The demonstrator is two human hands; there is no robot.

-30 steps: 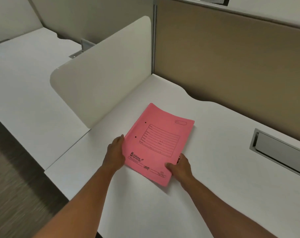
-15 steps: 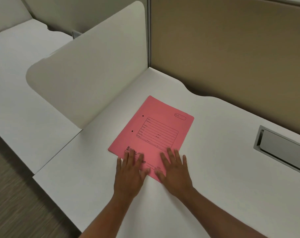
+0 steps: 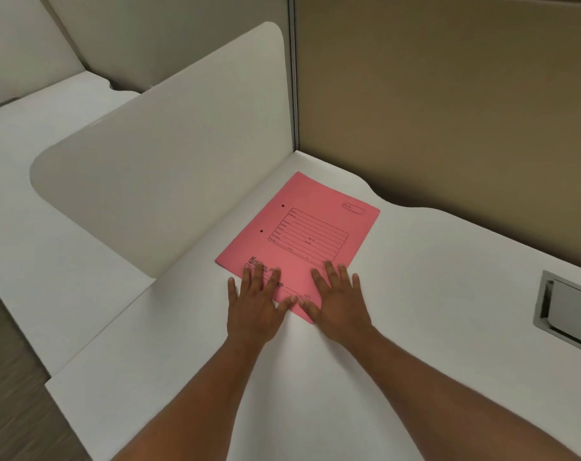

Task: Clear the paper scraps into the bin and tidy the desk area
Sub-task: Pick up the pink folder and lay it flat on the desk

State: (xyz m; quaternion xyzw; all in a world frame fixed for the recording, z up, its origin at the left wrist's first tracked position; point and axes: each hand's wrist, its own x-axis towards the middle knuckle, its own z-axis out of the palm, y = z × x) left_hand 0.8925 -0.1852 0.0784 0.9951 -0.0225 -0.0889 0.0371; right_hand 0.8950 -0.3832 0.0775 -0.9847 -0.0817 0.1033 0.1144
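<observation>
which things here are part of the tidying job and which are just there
Job: pink folder, flat on the white desk; left hand and right hand, both open and flat on its near edge.

Just there: white divider, tan partition, grey cable hatch.

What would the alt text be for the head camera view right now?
Two bare hands, left hand and right hand, press flat with fingers spread on the near edge of a pink file folder lying on a white desk. A white divider panel stands to its left, a tan partition wall behind.
</observation>
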